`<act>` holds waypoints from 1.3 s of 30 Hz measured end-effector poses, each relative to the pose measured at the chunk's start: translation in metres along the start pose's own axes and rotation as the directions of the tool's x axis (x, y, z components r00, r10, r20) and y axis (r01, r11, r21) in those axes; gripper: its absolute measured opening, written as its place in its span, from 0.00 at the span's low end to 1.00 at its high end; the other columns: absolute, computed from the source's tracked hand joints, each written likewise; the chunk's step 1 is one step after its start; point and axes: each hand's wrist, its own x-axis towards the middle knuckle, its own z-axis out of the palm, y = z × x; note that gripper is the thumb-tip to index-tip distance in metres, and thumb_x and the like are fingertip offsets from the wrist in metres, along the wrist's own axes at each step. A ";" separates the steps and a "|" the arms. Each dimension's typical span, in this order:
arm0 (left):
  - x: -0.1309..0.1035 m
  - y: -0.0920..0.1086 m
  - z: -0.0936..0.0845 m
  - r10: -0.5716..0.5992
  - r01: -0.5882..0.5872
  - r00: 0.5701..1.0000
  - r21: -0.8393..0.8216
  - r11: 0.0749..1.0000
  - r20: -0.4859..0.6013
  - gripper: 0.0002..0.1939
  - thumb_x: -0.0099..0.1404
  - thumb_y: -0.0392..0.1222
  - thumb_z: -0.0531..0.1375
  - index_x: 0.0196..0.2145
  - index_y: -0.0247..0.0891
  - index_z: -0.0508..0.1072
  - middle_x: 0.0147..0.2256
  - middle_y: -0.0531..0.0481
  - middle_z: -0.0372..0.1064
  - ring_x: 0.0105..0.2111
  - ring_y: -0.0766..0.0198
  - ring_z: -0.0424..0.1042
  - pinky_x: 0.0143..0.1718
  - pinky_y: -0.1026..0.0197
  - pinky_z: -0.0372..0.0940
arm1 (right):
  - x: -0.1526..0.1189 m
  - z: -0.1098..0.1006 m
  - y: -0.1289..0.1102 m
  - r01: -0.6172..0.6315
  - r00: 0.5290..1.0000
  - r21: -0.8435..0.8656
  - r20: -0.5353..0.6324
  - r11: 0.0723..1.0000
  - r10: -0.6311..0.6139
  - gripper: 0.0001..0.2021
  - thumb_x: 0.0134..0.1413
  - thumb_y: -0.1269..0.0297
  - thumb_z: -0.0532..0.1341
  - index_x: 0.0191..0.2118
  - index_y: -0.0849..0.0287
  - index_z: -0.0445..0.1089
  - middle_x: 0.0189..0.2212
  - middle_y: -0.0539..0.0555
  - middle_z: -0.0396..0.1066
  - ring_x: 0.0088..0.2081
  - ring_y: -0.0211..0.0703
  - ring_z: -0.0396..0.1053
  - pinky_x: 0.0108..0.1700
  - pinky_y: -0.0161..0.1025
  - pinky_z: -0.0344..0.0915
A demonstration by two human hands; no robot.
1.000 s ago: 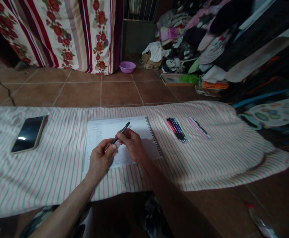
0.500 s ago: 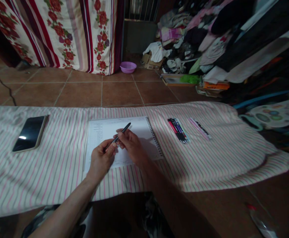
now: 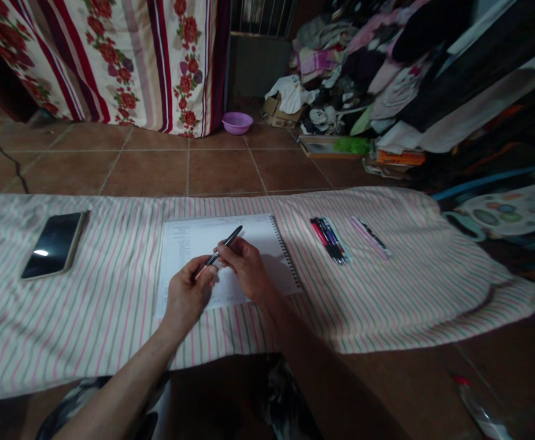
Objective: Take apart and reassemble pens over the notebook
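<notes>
A dark pen [image 3: 227, 240] slants up to the right above an open spiral notebook [image 3: 258, 229]. Its lower end is pinched between the thumb and fingers of my left hand [image 3: 191, 289]. Farther up the barrel, my right hand [image 3: 245, 267] has its thumb and fingers closed on the same pen. Print or writing shows along the notebook's left side, while most of the page looks white. Both hands hover over or rest on the lower half of the page; I cannot tell which. My fingers hide part of the pen.
The notebook lies on a striped cloth [image 3: 111, 293]. To its right are a group of several pens [image 3: 330, 241] and a pair of pens [image 3: 370, 237]. A smartphone [image 3: 55, 245] lies at the left. A purple basin [image 3: 237, 123] and heaped clothes [image 3: 322, 61] are on the floor beyond.
The fingers of my right hand have shifted slightly on the pen, drawing closer together. Both hands keep hold of it, and the other things stay in place.
</notes>
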 end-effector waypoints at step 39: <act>-0.001 -0.001 0.003 -0.037 0.036 0.999 0.009 0.999 0.032 0.15 0.56 0.49 0.58 0.33 0.33 0.74 0.19 0.53 0.66 0.19 0.68 0.62 0.20 0.66 0.57 | -0.002 0.004 0.001 -0.022 0.998 -0.053 0.052 0.998 0.025 0.12 0.41 0.57 0.64 0.25 0.60 0.65 0.16 0.44 0.61 0.18 0.29 0.53 0.21 0.32 0.51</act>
